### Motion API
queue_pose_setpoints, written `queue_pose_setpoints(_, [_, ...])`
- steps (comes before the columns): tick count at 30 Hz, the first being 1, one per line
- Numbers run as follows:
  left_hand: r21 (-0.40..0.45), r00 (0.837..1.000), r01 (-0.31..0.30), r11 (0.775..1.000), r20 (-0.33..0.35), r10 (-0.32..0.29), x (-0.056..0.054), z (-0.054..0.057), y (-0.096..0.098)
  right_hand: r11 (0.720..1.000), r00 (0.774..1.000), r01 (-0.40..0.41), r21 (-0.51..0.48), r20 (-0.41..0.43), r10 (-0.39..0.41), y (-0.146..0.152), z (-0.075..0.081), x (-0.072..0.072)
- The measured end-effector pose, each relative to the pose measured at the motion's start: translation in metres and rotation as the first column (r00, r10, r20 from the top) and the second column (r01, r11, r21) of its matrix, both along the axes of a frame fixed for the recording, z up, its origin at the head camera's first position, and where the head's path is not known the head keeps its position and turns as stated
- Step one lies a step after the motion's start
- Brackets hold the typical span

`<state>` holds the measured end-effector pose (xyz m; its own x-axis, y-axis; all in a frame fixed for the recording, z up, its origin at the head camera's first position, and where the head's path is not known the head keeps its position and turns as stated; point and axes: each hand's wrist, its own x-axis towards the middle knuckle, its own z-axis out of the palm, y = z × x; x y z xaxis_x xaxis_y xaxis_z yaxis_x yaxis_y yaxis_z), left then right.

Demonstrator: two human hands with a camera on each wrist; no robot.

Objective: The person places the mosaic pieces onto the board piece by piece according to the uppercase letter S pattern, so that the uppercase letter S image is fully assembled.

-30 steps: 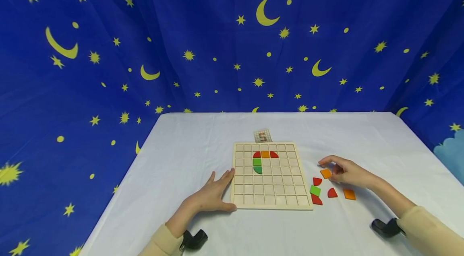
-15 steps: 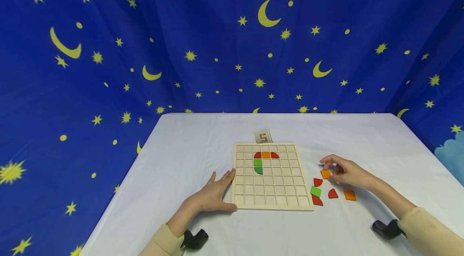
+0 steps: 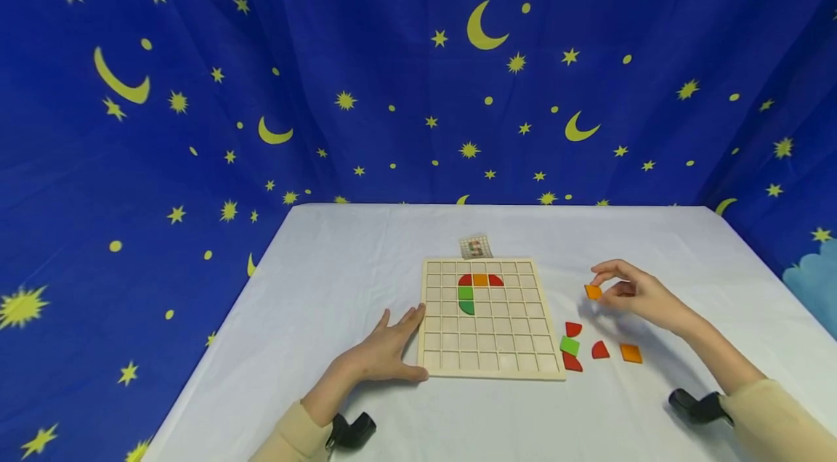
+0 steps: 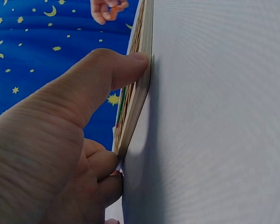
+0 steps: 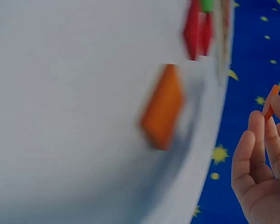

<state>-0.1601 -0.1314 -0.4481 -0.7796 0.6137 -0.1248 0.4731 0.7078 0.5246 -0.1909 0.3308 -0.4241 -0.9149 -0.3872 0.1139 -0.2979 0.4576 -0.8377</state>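
My right hand (image 3: 644, 296) pinches an orange square tile (image 3: 593, 292) between thumb and fingers, above the cloth to the right of the wooden grid board (image 3: 497, 378). In the right wrist view the same tile (image 5: 270, 102) shows edge-on at the fingertips. At the board's left side, my left hand (image 3: 389, 351) has its fingers spread and touching the edge, its thumb (image 4: 130, 65) at the near corner. Set in the grid are red quarter-round tiles (image 3: 465, 280) with an orange square (image 3: 480, 280) between them, then a green square (image 3: 466, 293) and a dark green quarter-round (image 3: 467, 308).
Right of the board lie red quarter-round tiles (image 3: 599, 350), a light green square (image 3: 569, 345) overlapping one of them, and another orange square (image 3: 631, 354). Behind the board's far edge is a small pattern card (image 3: 476, 247). A blue star-patterned curtain (image 3: 392, 70) surrounds the white-covered table (image 3: 353, 244).
My right hand has picked the orange square tile up off the cloth and moved it up and away from the other loose tiles. The left hand stays at the board.
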Motion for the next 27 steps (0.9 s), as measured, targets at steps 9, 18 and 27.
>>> queue_pose_setpoints(9, [0.003,1.000,0.008,1.000,-0.007,-0.008,-0.001,-0.001,-0.001,0.998,0.996,0.048,-0.033,-0.078,-0.051,-0.001,0.028,0.000])
queue_pose_setpoints(18, [0.013,1.000,0.009,1.000,-0.011,-0.009,-0.001,-0.001,-0.001,0.995,0.992,0.089,-0.036,-0.090,-0.092,-0.011,0.037,-0.002])
queue_pose_setpoints(27, [0.011,1.000,0.001,1.000,-0.007,-0.001,0.000,-0.001,-0.001,0.995,0.994,0.060,-0.081,-0.083,-0.066,-0.027,0.038,-0.009])
